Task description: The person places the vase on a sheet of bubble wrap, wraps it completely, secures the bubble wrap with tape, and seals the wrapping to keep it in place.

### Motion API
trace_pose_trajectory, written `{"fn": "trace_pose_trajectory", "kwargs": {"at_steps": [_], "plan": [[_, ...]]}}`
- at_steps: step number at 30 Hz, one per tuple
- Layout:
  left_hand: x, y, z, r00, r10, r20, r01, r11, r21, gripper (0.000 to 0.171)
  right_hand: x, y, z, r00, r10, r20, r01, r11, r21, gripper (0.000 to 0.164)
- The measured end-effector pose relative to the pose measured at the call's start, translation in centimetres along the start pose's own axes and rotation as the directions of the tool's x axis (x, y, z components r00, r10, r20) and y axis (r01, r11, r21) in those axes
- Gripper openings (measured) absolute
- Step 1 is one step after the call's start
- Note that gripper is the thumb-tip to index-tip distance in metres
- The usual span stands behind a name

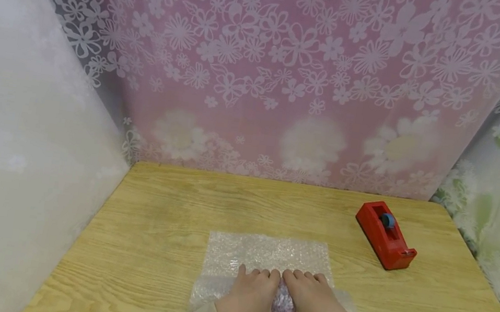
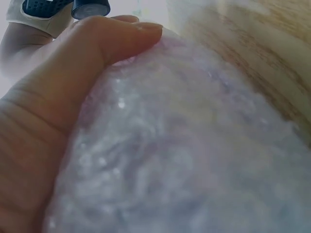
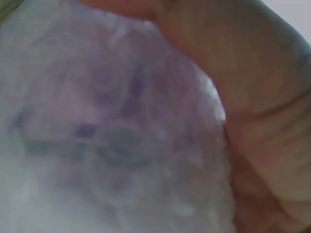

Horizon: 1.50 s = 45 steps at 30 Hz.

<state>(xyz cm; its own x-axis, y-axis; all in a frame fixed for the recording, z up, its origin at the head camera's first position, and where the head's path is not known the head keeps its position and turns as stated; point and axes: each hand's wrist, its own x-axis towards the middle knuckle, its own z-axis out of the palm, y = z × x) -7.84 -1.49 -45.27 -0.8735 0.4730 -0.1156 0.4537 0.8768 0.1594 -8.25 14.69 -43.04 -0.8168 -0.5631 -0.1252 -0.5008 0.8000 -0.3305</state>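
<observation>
A pale purple bundle [image 1: 284,307], covered in clear bubble wrap, sits between my two hands near the front of the table. My left hand [image 1: 251,299] grips its left side and my right hand [image 1: 316,307] its right, with both thumbs at the near edge. In the left wrist view the thumb bends over the wrapped bundle [image 2: 170,141]. The right wrist view shows purple and dark patches through the wrap [image 3: 112,131], too blurred to tell what lies inside. Beyond the knuckles the bubble wrap sheet [image 1: 270,251] spreads flat, its near part hidden by the hands.
A red tape dispenser [image 1: 383,237] with a blue roll stands at the right rear of the wood-grain table [image 1: 161,218]. Flowered pink cloth [image 1: 259,83] hangs behind the table, with pale cloth along both sides.
</observation>
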Motion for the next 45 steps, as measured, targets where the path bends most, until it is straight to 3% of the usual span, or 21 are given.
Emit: {"fn": "trace_pose_trajectory", "kwargs": {"at_steps": [8,14,25,30,35,38,45], "plan": [[0.3,-0.4,-0.1,1.0,0.007,0.023,-0.006,0.999,-0.033,0.091,0.5,0.4,-0.5,0.998,-0.026,0.058,0.024,0.999,0.042,0.081],[0.5,-0.3,-0.3,1.0,-0.01,0.026,0.011,0.999,-0.044,0.099,1.1,0.7,-0.8,0.996,-0.023,0.08,0.019,0.998,0.054,0.082],[0.2,0.2,0.0,0.998,0.016,-0.066,-0.008,0.993,0.117,0.105,2.0,0.9,-1.4,0.979,0.064,0.191,-0.09,0.987,0.131,0.076],[0.0,0.6,0.2,0.993,0.026,-0.113,-0.006,0.984,0.176,0.11,2.4,1.8,-1.6,0.965,0.023,0.262,-0.089,0.967,0.24,0.065],[-0.3,0.8,0.2,0.984,0.056,-0.172,-0.02,0.979,0.202,0.104,2.9,2.7,-1.5,0.942,-0.052,0.331,-0.085,0.919,0.386,0.059],[-0.3,0.8,0.2,0.985,0.049,-0.168,-0.018,0.983,0.184,0.102,3.2,2.9,-1.4,0.936,-0.07,0.346,-0.088,0.903,0.421,0.058],[-0.2,0.7,0.2,0.991,0.029,-0.132,-0.011,0.991,0.137,0.102,3.2,3.2,-1.5,0.932,-0.093,0.349,-0.071,0.9,0.429,0.058]]}}
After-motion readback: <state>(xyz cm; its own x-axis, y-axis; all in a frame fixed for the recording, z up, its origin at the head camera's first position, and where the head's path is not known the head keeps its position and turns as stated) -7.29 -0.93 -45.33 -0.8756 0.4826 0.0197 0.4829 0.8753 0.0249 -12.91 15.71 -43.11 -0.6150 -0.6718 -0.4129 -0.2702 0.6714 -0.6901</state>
